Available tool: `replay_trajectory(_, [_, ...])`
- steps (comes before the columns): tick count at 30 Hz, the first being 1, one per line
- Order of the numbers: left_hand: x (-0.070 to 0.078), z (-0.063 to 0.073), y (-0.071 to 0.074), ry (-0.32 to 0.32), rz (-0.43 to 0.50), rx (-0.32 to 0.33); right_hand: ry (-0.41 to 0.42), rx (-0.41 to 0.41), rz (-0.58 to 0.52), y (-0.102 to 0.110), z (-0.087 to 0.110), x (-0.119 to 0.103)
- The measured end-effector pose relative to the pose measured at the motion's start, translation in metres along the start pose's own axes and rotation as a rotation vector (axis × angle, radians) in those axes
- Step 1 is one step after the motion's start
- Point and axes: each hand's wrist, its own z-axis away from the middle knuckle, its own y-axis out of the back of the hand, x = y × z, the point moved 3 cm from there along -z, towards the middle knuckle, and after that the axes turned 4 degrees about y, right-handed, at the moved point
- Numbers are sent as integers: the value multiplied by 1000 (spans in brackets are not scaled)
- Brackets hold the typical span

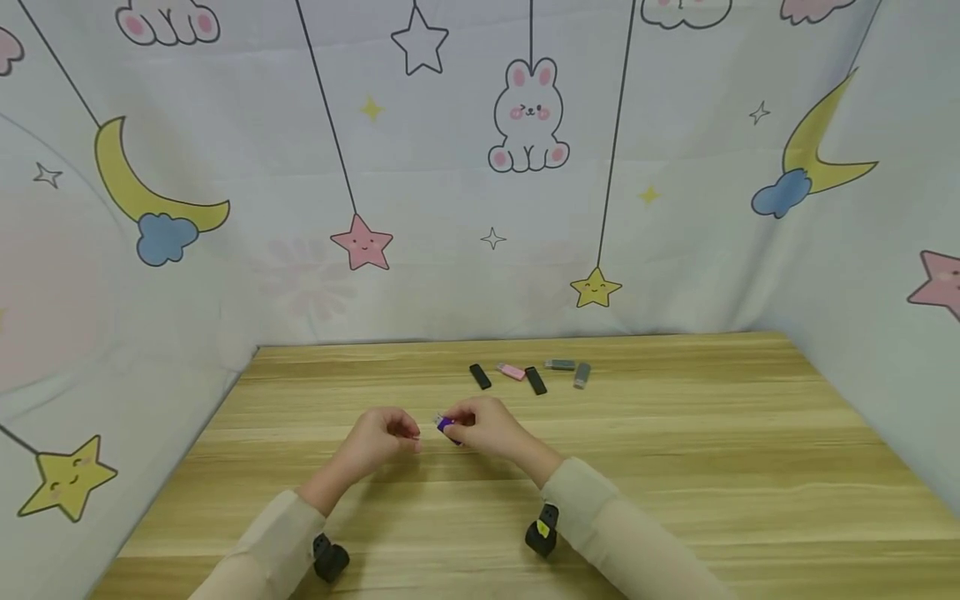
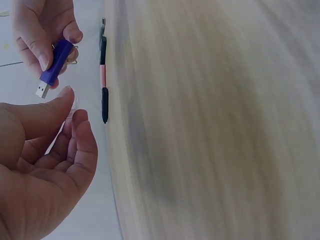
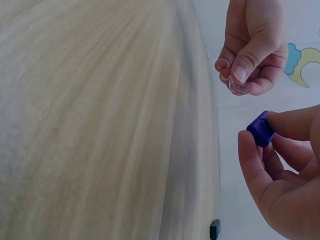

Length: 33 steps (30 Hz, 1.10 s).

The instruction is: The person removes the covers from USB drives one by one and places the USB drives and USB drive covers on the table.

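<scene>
While a yellow moon (image 1: 131,187) dangles on the printed white backdrop (image 1: 442,183), far beyond and left of the fingers, a person's left hand (image 1: 384,437) curls thumb and fingers to pinch a small clear piece (image 3: 237,87) at the fingertips, above a wood-grain table (image 1: 675,467). Just to the right of those fingertips and apart from them, a purple USB drive (image 2: 56,62) is grasped by the right hand (image 1: 486,425), thumb on one side and bent fingers on the other; its bare metal plug (image 2: 42,90) juts from the grip toward the left fingers. On the table beyond the right fingers lie five more drives in a loose cluster: a black drive (image 1: 480,376) at the left end, close past the fingers; then a pink drive (image 1: 512,372); next to it a second black drive (image 1: 536,380), set aslant; farther off to the right of the fingers, a gray drive (image 1: 561,365) lying crosswise; and, just beside it, another gray drive (image 1: 582,375) with one end toward the person.
</scene>
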Motion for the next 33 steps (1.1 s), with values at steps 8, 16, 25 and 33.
replay_trajectory(8, [-6,-6,-1,-19,-36,-34,-75,-24,-31,-7,-3,5])
replay_trajectory(16, [-14,-12,-4,7,-40,-53,-127,-40,-39,-13,-7,10])
replay_trajectory(25, [-16,-13,-9,15,-39,-99,-143,-46,19,-18,-12,14])
replay_trajectory(33, [-15,-14,-8,-10,-82,-111,-139,-50,62,-23,-14,17])
